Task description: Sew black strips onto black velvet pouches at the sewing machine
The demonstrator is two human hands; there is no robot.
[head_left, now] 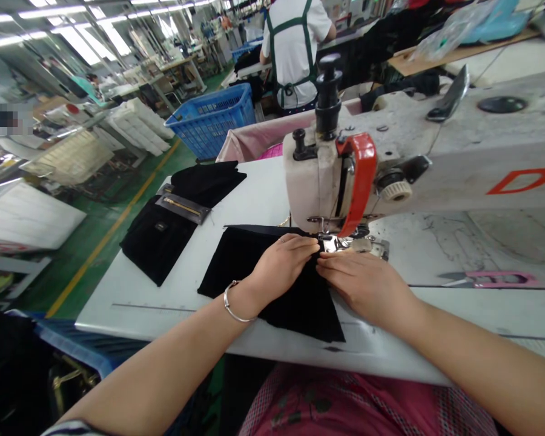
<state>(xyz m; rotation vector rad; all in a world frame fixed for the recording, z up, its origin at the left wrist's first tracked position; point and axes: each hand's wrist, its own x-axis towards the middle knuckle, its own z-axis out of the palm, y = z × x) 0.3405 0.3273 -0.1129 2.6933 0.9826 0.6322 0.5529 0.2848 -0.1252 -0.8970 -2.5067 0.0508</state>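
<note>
Black fabric panel (300, 303): flat on the white worktop (163, 310), upper right edge at the presser foot (330, 243) of the sewing machine (300, 188). Near corner points toward the worktop's front edge. Whether the cloth lies under the foot: hidden by fingers.
Left hand (284, 263): palm down on the panel, fingers together, tips just beside the foot. Thumb out of sight; cannot tell if it pinches.
Right hand (361, 281): fingers close together and slightly curled, tips at the panel's right edge, in front of the foot. Any pinch also hidden.
Finger risk: both sets of fingertips sit very near the needle area; a slip, or feeding with hands this close, could put one under it.
Seam risk: uneven pressure between the two hands would likely skew the edge or shift the layers.
Corner risk: near corner could drag or bunch if caught against the person's body.
Bracelet (227, 301): loose on left wrist, near the cloth; might snag.
Stacked black pieces (157, 254): left of the panel, with a zipper strip (181, 207) on top; a stray forearm could knock them askew.
Thread snips (499, 279): pink-handled, right of the right hand, blades pointing toward it; a careless sideways reach might meet the tips.
</note>
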